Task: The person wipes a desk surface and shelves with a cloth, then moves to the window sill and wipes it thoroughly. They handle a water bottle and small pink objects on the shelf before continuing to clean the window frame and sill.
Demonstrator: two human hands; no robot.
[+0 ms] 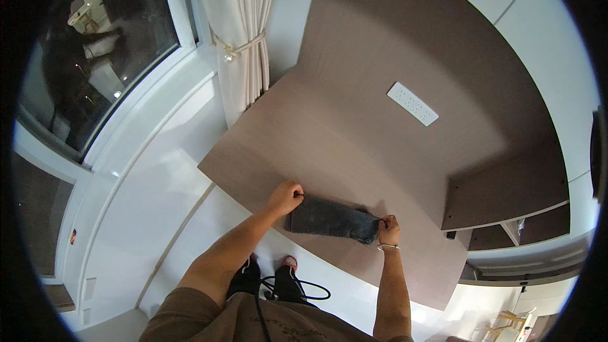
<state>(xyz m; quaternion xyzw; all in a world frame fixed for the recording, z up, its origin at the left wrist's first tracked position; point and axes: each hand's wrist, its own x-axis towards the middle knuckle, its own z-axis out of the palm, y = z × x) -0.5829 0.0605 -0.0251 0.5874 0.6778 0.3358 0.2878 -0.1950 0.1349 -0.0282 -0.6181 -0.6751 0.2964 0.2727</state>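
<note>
A folded dark grey cloth [334, 218], fuzzy like a towel, stretches between my two hands above the front part of the brown desk [278, 152]. My left hand [287, 197] pinches its upper left corner. At the other end, my right hand [389, 230], with a thin white band at the wrist, grips the right edge. A bunched fold shows at the cloth's right end. Whether its underside touches the desk I cannot tell.
A white multi-socket strip [413, 104] is fixed on the brown panel behind the desk. To the right stands a brown shelf unit [506, 183]. A tied cream curtain [244, 38] and a window [107, 57] are at the left. My feet [289, 262] are below the desk's front edge.
</note>
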